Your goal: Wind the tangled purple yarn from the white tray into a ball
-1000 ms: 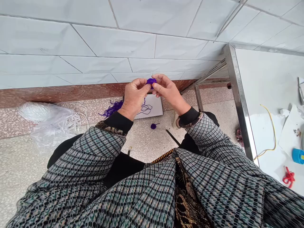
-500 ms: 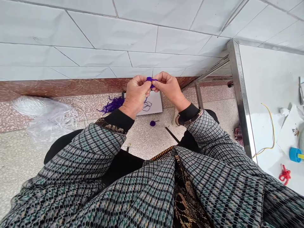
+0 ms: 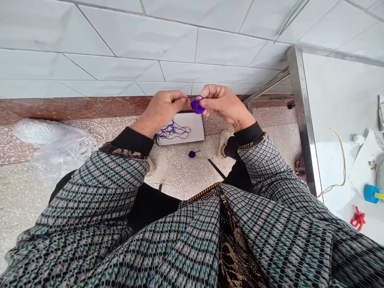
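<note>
My right hand (image 3: 225,103) pinches a small purple yarn ball (image 3: 197,106) at chest height in front of the tiled wall. My left hand (image 3: 162,109) is closed in a pinch on a thin purple strand (image 3: 192,97) that runs to the ball. Both hands sit a short gap apart, above a white board (image 3: 192,130) on the floor that carries a loose tangle of purple yarn (image 3: 172,130). A second small purple ball (image 3: 192,154) lies on the floor below the board.
A metal-framed white table (image 3: 300,120) stands at the right with a yellow cord (image 3: 343,160), a blue cap (image 3: 371,193), a red piece (image 3: 357,219) and paper scraps. A clear plastic bag with white cord (image 3: 57,142) lies at left. My shoes (image 3: 222,142) rest on the speckled floor.
My hands have drawn apart, the left sliding leftward, so the purple ball and strand now show between them. The yarn tangle on the board is uncovered.
</note>
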